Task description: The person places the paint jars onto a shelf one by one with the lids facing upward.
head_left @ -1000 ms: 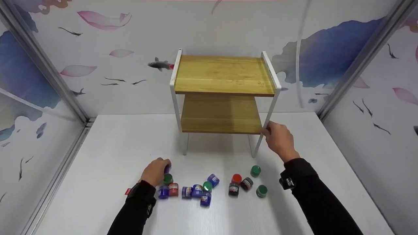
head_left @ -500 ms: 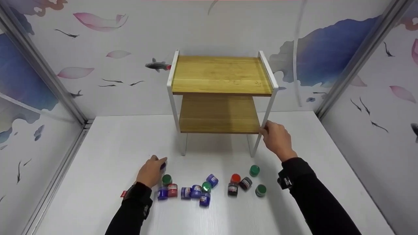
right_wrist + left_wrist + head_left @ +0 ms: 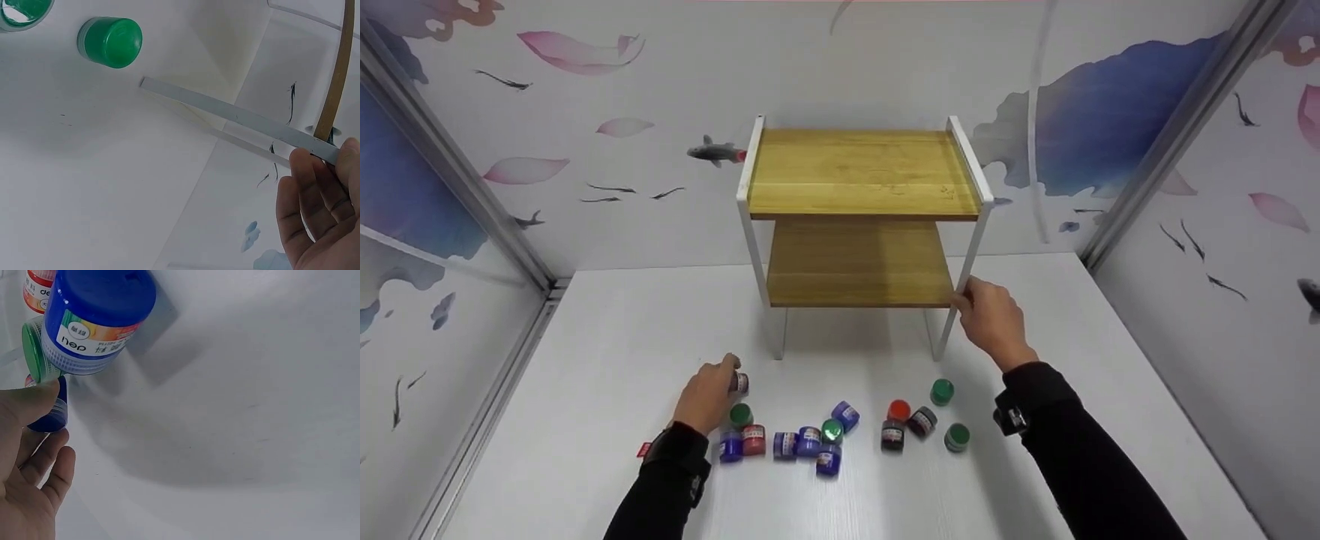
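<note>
2 hands are busy: we see the left hand (image 3: 706,397) pinching a small paint jar (image 3: 740,383), seemingly blue, on the white table (image 3: 585,420), while the right hand (image 3: 992,321) grips the shelf rack (image 3: 861,217) by its front right leg.

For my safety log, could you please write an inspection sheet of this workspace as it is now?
Surface: white table, matt, no spills seen.
Job's things: small blue-lidded paint jar; two-tier wooden shelf with white metal frame, both boards bare.
Clutter: loose paint jars, blue, green, red, in front of the shelf.
Hands: left hand holds the small jar; right hand grips the shelf's front right leg.
Cables: nothing seen.
Surroundings: fish-and-petal patterned walls.
</note>
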`<state>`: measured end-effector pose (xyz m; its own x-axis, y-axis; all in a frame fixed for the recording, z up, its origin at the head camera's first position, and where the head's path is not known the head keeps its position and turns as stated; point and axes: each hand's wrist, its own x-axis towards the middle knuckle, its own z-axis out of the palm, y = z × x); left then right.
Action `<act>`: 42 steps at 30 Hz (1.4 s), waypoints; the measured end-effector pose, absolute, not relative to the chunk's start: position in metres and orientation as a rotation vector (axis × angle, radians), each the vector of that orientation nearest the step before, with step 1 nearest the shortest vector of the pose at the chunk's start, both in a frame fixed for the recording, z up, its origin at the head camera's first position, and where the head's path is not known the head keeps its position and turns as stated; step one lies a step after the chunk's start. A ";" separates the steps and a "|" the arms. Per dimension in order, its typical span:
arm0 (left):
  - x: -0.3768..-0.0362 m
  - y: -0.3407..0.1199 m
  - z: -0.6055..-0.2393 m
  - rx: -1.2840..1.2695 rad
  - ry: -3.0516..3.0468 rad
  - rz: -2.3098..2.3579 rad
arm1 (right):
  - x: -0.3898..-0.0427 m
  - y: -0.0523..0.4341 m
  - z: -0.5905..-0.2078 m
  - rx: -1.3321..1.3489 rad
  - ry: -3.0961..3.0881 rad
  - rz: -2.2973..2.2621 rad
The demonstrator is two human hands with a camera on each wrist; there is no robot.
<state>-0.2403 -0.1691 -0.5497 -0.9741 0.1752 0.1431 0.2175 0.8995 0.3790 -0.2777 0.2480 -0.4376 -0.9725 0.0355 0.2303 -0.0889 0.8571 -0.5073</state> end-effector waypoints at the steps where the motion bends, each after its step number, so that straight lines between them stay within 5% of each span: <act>1: -0.240 -0.169 -0.549 -0.302 -2.953 -0.624 | -0.278 0.248 -0.438 0.042 -2.800 0.780; 42: -0.243 -0.159 -0.524 -0.332 -3.146 -0.661 | -0.278 0.248 -0.438 0.067 -2.773 0.808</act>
